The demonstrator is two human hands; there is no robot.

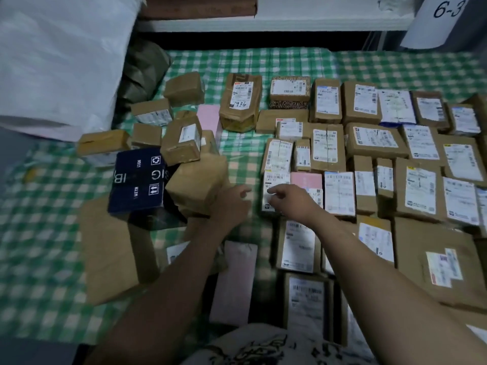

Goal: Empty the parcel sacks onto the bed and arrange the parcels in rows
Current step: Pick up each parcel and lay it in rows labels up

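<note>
The bed (39, 246) has a green checked sheet. Rows of brown labelled parcels (374, 138) fill its right half, labels up. A loose heap of brown boxes (181, 139) and a dark blue printed box (138, 180) lies left of centre. My right hand (287, 200) rests with its fingers on a small white-labelled parcel (274, 185) at the left end of a row; whether it grips the parcel is unclear. My left hand (232, 204) hovers just left of it, beside a brown box (196, 180), with nothing in it. A white sack (60, 56) stands at the far left.
A large flat brown parcel (110, 248) lies near the front left. Two pink packets (234, 283) (209, 119) lie in the gap between heap and rows. A dark green bag (142, 75) sits behind the heap. A paper sign reading 6-3 (440, 19) hangs at top right.
</note>
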